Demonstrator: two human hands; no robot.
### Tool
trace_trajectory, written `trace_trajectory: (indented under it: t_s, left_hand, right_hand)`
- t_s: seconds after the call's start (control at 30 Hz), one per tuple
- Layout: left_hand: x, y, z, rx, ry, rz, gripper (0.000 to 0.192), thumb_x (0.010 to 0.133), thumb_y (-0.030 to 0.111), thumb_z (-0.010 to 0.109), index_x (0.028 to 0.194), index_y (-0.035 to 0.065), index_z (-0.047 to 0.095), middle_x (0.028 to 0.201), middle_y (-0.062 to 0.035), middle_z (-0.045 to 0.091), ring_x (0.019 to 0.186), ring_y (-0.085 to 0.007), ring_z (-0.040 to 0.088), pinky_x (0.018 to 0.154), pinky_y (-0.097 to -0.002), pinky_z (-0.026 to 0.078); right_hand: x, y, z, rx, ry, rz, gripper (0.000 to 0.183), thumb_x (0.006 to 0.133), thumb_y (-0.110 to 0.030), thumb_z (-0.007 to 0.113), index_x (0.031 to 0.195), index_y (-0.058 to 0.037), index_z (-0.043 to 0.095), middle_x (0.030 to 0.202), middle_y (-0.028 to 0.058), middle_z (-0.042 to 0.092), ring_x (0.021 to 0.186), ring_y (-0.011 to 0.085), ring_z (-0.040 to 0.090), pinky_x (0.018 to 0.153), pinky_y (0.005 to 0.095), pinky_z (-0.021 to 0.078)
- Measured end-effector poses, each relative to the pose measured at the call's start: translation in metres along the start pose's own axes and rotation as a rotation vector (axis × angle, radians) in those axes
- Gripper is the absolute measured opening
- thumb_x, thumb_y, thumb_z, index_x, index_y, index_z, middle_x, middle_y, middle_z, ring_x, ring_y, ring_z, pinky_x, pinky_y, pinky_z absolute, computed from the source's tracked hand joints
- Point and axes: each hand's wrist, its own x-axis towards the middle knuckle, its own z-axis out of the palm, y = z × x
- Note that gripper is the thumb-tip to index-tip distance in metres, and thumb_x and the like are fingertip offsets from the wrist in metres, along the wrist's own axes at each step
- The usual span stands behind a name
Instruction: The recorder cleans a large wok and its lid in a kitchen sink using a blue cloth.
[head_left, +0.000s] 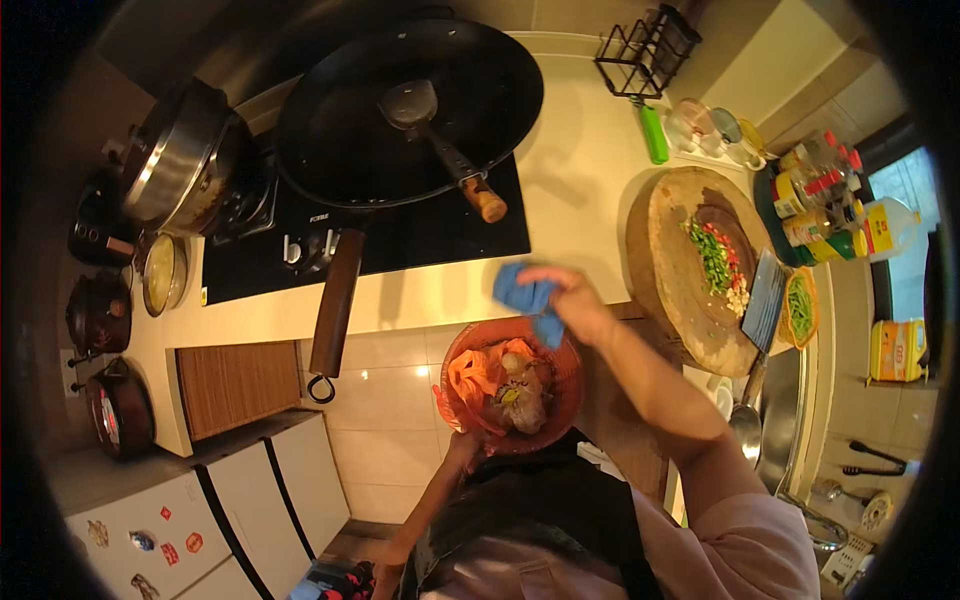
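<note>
My right hand grips a blue cloth at the counter's front edge, beside the black cooktop. Part of the cloth hangs over the rim of a red plastic basket. With my left hand I hold that basket by its near left side, close to my apron. Inside the basket lie an orange plastic bag and a crumpled clear plastic bag. A large black wok stands on the cooktop, with a wooden-handled metal spatula resting in it.
The wok's long handle juts over the counter edge. At right, a round wooden chopping board bears chopped green and red pieces, with a cleaver at its edge. Bottles stand beyond. A steel pot is at left.
</note>
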Motion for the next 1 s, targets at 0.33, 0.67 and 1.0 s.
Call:
trace_trajectory:
  t_s: [0.33,0.67,1.0]
  left_hand:
    - [-0.020,-0.006,-0.005,-0.420,0.167,0.004,0.034,0.081,0.005,0.051,0.112,-0.0020,0.042,0.083,-0.0142,0.059,0.063,-0.0258,0.062,0.055,-0.0355,0.057]
    - [-0.049,0.037,0.000,-0.374,0.112,0.018,0.033,0.081,0.001,0.044,0.112,-0.0076,0.042,0.098,-0.0235,0.059,0.073,-0.0297,0.064,0.063,-0.0390,0.057]
    - [-0.023,0.010,-0.011,0.593,0.060,0.163,0.025,0.079,0.005,0.051,0.103,-0.0018,0.051,0.098,-0.0175,0.058,0.085,-0.0306,0.061,0.071,-0.0393,0.054]
  right_hand:
    - [0.160,0.009,0.028,-1.098,0.194,-0.420,0.023,0.078,-0.016,0.054,0.098,-0.0165,0.065,0.119,0.0092,0.054,0.094,0.0359,0.053,0.086,0.0441,0.0433]
    - [0.044,-0.053,-0.011,0.076,0.023,0.101,0.051,0.065,0.013,0.040,0.105,-0.0082,0.065,0.103,0.0072,0.064,0.097,0.0166,0.060,0.084,0.0288,0.0488]
    - [0.235,-0.088,-0.247,-0.094,0.689,-0.179,0.041,0.074,-0.003,0.043,0.112,-0.0064,0.059,0.104,0.0107,0.062,0.090,0.0241,0.060,0.080,0.0363,0.0488]
